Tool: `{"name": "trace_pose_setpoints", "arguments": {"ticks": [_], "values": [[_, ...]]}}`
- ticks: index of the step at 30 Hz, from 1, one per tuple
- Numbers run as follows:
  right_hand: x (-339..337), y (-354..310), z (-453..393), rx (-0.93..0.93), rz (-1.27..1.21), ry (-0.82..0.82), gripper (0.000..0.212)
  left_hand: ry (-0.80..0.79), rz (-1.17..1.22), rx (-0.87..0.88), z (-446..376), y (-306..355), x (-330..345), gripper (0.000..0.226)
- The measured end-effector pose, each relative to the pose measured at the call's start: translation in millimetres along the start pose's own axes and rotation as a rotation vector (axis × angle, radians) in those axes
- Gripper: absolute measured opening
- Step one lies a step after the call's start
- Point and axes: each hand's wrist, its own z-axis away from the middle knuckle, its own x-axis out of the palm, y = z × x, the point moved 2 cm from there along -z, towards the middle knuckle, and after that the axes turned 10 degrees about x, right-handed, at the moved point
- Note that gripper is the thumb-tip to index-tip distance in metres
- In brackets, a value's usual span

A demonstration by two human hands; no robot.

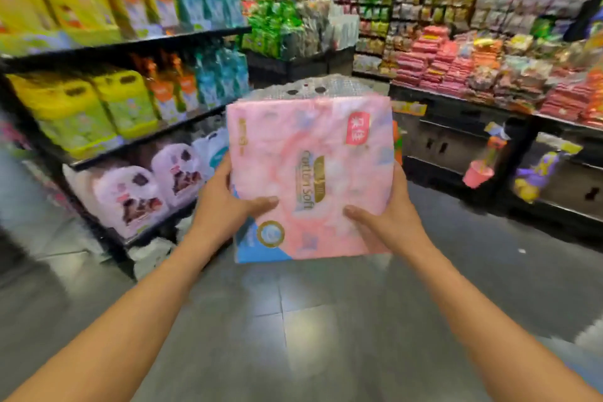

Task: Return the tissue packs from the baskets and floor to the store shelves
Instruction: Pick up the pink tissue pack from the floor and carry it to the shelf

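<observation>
Tissue pack [310, 173]: pink wrapper, gold lettering, red label at upper right, blue corner at lower left. Held in mid-air above grey floor tiles [326, 336], between both hands, at arm's length in the aisle.

Left hand [225, 206]: on the pack's left edge, thumb laid across the front face, fingers wrapped behind and out of sight.

Right hand [388, 215]: on the pack's right edge, thumb across the front, fingers curled behind.

Second pack [313, 90]: grey-white patterned wrapper, seen just above the pink one's top edge; contact between the two cannot be told.

Left shelves [130, 42]: yellow jugs [65, 108] on upper tiers, pale pink bags [127, 196] on the lowest tier.

Right display [456, 75]: stacked red and pink packets, blurred.
</observation>
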Motion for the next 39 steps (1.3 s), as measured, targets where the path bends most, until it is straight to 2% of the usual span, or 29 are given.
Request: {"name": "trace_pose_setpoints", "arguments": {"ticks": [7, 14, 18, 24, 28, 33, 39], "values": [[208.5, -102.8, -18.3, -0.173, -0.068, -0.310, 0.107, 0.313, -0.124, -0.027, 44.2, -36.9, -216.2, 0.091], [417.1, -215.6, -1.6, -0.281, -0.122, -0.511, 0.098, 0.556, -0.235, -0.121, 89.9, -79.0, -418.0, 0.084], [513.3, -265.8, 8.9, -0.312, -0.150, -0.587, 0.099, 0.654, -0.265, -0.119, 107.4, -95.9, -505.9, 0.081], [631.3, -317.0, 19.7, -0.321, -0.183, -0.683, 0.098, 0.791, -0.288, -0.143, 128.3, -140.3, -602.5, 0.095], [708.7, -337.8, 8.9, -0.337, -0.211, -0.749, 0.100, 0.879, -0.286, -0.144, 124.2, -173.0, -645.4, 0.088], [811.9, -354.8, -26.4, -0.304, -0.169, -0.843, 0.122, 0.955, -0.313, -0.175, 101.3, -229.8, -704.8, 0.091], [940.8, -387.9, -82.2, -0.298, -0.175, -0.981, 0.096, 1.018, -0.349, -0.249, 52.3, -287.4, -780.5, 0.085]]}}
